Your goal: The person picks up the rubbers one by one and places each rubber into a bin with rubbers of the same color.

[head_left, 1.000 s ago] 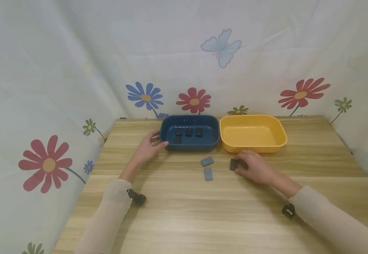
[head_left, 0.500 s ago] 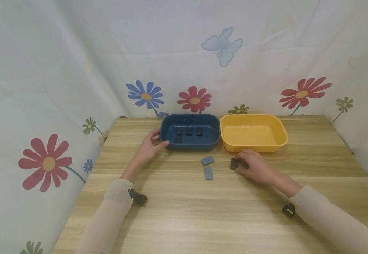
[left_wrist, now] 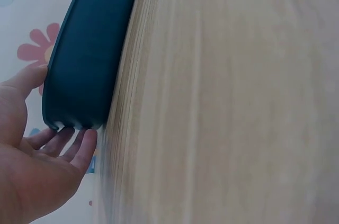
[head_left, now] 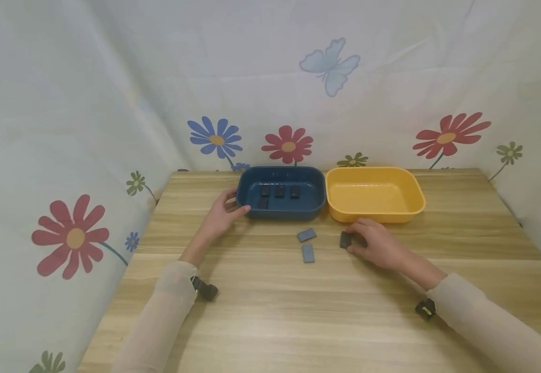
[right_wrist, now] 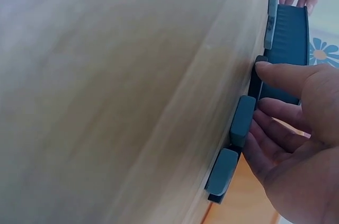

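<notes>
My left hand [head_left: 221,215] holds the left end of a dark blue plastic bin [head_left: 281,214]. In the left wrist view, its thumb lies at the rim and its fingertips meet the end wall. Several black blocks [head_left: 279,191] lie inside that bin. On the table before the yellow bin [head_left: 375,217], my right hand [head_left: 379,246] pinches a small black rectangular block [head_left: 345,240] between thumb and fingers. The right wrist view shows blue-grey blocks [right_wrist: 242,121] close beside those fingers; in the head view the hand hides them.
Two blue-grey rectangular blocks [head_left: 307,235] lie on the wooden table [head_left: 270,311] between the hands. Both bins stand side by side at the table's back edge. A floral cloth [head_left: 252,62] hangs behind and at the sides.
</notes>
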